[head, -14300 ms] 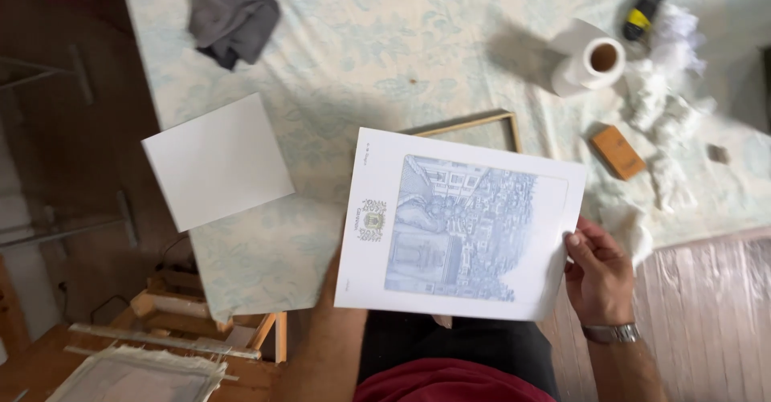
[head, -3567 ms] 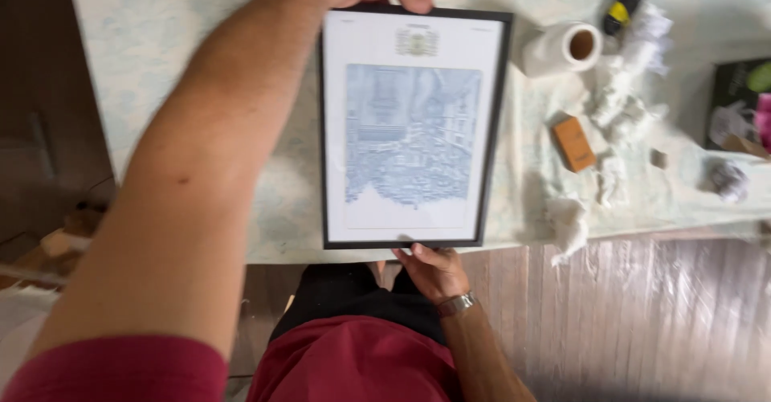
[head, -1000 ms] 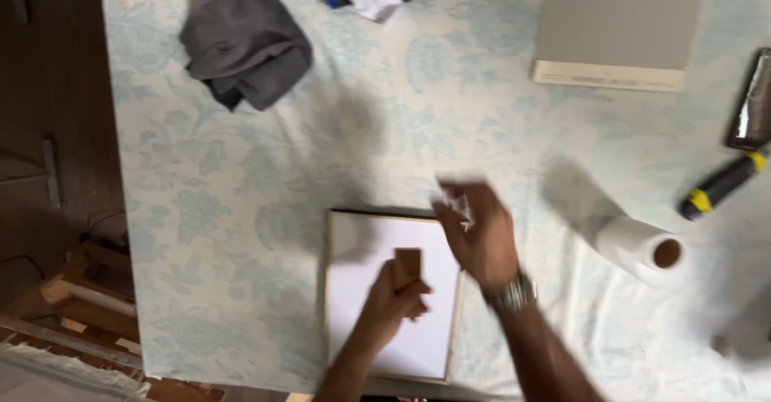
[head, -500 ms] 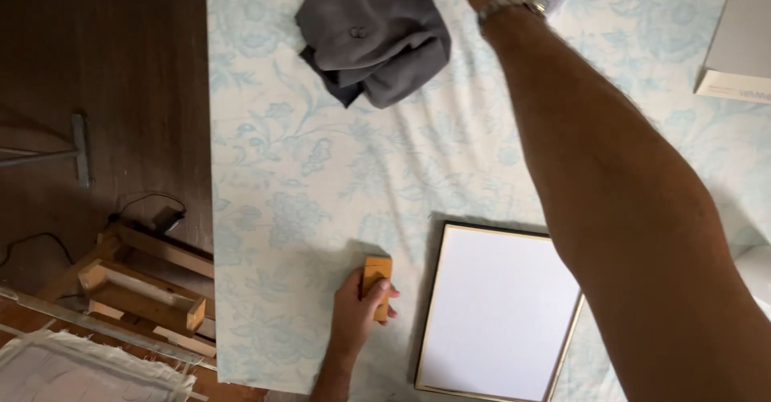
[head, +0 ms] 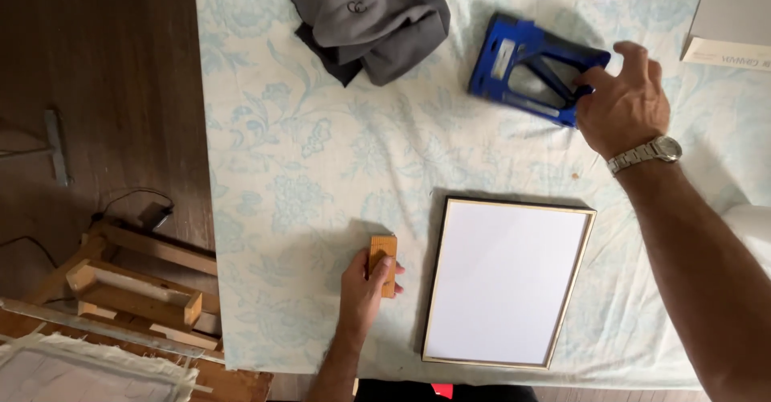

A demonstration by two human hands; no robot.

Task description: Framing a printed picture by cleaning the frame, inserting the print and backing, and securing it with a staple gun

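The frame [head: 507, 281] lies face down on the table [head: 321, 161], its long axis running toward and away from the person. Left of the frame, the left hand [head: 363, 283] is closed around a small wooden block [head: 383, 264]. Beyond the frame's far right corner, the right hand [head: 622, 105] grips the blue tool [head: 526, 69] by its near end. A grey cloth [head: 369, 16] sits beyond the frame, left of the tool.

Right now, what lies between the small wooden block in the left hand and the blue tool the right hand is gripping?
Head view: only bare floral tablecloth lies between the wooden block and the blue tool.
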